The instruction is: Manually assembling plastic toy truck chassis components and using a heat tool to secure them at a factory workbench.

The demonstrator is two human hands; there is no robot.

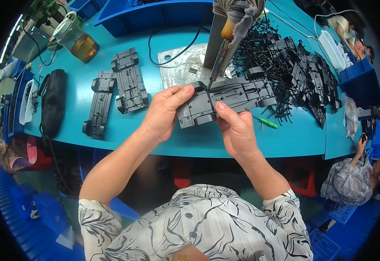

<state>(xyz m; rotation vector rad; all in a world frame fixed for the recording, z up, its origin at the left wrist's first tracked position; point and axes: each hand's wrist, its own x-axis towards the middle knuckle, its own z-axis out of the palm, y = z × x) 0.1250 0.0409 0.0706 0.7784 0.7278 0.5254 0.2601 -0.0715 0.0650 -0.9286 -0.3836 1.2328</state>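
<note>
A long, dull-black moulded plastic chassis [242,96] — ribbed, dotted with small round posts and holes, with curved wheel-arch-like flanges along its long sides — is held tilted above the turquoise table [285,141], under the tip of an upright iron [218,58]. The left hand [167,109] pinches its left end, thumb uppermost; the right hand [237,130] grips the near edge around the middle, thumb on the face, fingers largely hidden beneath.
</note>
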